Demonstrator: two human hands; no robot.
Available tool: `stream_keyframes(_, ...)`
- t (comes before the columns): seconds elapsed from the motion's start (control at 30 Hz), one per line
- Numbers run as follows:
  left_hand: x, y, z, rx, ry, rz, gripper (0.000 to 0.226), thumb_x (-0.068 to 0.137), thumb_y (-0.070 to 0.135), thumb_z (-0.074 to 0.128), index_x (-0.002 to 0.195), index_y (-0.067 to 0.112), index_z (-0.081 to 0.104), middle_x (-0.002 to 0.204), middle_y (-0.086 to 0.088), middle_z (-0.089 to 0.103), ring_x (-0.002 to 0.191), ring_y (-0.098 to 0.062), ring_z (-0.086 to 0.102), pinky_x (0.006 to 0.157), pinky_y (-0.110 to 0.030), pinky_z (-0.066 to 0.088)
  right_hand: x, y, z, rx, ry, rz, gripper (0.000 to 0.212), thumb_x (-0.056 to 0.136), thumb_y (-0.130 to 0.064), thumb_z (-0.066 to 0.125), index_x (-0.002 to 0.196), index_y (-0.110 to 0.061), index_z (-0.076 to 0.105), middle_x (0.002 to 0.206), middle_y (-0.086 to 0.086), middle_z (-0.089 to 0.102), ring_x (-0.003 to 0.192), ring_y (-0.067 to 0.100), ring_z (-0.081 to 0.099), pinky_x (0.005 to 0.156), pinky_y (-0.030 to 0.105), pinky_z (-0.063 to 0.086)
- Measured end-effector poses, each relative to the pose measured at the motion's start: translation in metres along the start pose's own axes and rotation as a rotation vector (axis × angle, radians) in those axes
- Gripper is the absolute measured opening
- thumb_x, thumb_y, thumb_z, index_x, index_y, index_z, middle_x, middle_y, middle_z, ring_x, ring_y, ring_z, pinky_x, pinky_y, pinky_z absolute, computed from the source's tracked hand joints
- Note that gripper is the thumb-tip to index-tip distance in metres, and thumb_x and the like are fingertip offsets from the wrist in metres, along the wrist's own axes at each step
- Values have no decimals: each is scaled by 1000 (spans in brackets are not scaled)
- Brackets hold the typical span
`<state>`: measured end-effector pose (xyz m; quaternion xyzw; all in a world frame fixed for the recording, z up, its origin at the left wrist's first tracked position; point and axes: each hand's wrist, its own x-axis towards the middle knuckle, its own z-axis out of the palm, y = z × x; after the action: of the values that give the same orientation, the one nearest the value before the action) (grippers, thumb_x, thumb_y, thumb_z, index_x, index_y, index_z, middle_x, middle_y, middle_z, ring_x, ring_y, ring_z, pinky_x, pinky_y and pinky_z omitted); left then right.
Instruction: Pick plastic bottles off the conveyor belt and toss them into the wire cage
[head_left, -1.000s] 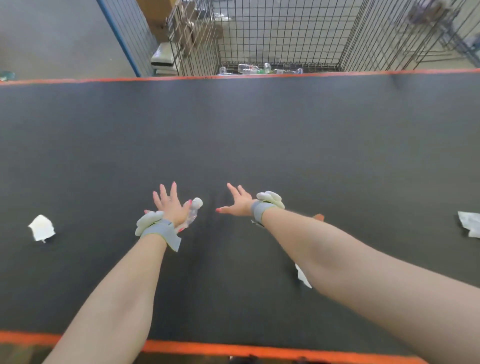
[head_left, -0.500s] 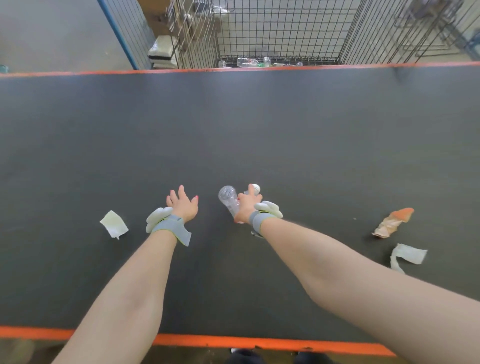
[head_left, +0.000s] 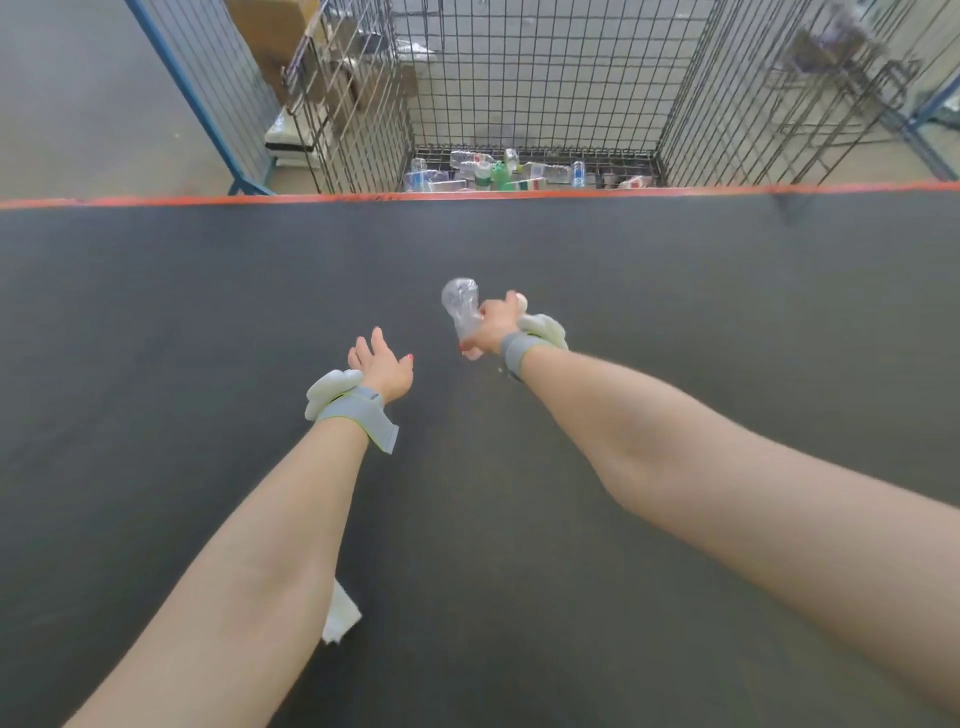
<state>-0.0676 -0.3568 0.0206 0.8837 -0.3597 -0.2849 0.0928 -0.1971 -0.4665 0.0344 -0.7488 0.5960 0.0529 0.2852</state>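
My right hand (head_left: 494, 327) grips a clear crumpled plastic bottle (head_left: 459, 306) above the middle of the dark conveyor belt (head_left: 208, 312), the bottle's base pointing up and away from me. My left hand (head_left: 382, 364) hovers over the belt a little to the left and nearer to me, fingers spread and holding nothing. Beyond the belt's far orange edge stands the wire cage (head_left: 535, 78), with several plastic bottles (head_left: 493, 174) lying on its floor.
A white scrap of paper (head_left: 340, 616) lies on the belt, partly under my left forearm. A blue-framed mesh panel (head_left: 208, 88) stands left of the cage, with cardboard boxes behind it. More wire racks (head_left: 831, 78) stand at the far right.
The bottle went from my left hand to my right hand, which now holds it higher and farther forward. The paper scraps moved with the belt; the orange wrapper has left view. My view tilted toward the cage.
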Motion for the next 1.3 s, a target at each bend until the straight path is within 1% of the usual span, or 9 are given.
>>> stream_keyframes(0.1,35,18,0,-36,39,2,67,102,31,37,154,13,-1,161,-10,-3,148,-25,-4,119,-46,6,77,-40,-76,165,53,-107,75,80,-32,72,145,-16,39,152,10,32,146,28,16,111,22,25)
stream_keyframes(0.17,41,20,10,-38,41,1,68,102,30,38,154,12,-1,160,-10,-2,148,-25,-3,119,-45,7,104,-51,-101,165,112,-169,80,84,-32,70,151,-13,30,158,15,19,147,30,12,118,37,7)
stream_keyframes(0.2,38,18,16,-29,19,-4,68,102,31,38,154,12,-1,160,-10,-2,148,-25,-3,119,-44,6,108,-48,-100,190,141,-159,82,85,-30,69,152,-12,26,159,17,15,147,31,13,118,41,6)
stream_keyframes(0.33,7,-2,22,52,-38,-7,69,101,35,38,154,15,-2,161,-9,-4,149,-26,-6,119,-45,4,65,-19,-42,200,66,49,89,88,-36,62,156,-28,5,162,6,-11,147,34,16,117,41,25)
stream_keyframes(0.6,-84,-100,31,180,-65,-146,70,100,38,39,154,17,1,161,-9,-8,148,-30,-12,120,-45,1,-108,52,114,-11,-370,-2,116,73,-70,65,153,-36,-11,160,5,-22,149,36,-7,121,50,8)
stream_keyframes(0.77,-133,-155,47,234,-115,-215,72,100,39,40,154,17,-1,161,-11,-9,148,-32,-11,121,-45,1,-183,90,169,-187,-346,0,113,75,-67,64,152,-37,-12,157,-2,-31,146,28,-24,110,71,11)
stream_keyframes(0.93,-162,-172,51,189,-147,-217,74,99,36,44,155,15,-1,160,-14,-4,148,-32,-4,121,-43,5,-195,99,152,-119,-289,145,96,88,-46,59,154,-31,-8,159,1,-27,148,30,-16,115,60,14)
stream_keyframes(1.13,-172,-166,19,75,53,-102,66,100,22,41,154,10,5,159,-16,3,148,-30,-2,121,-41,6,-215,44,143,-17,-282,35,93,90,-45,59,155,-32,-6,160,2,-22,150,30,-8,119,47,10)
stream_keyframes(1.3,-178,-195,0,47,123,-138,63,98,14,39,153,12,8,159,-14,4,147,-29,-1,120,-39,6,-242,-8,167,66,-394,-82,97,87,-51,62,154,-35,-8,161,2,-16,148,34,10,117,48,19)
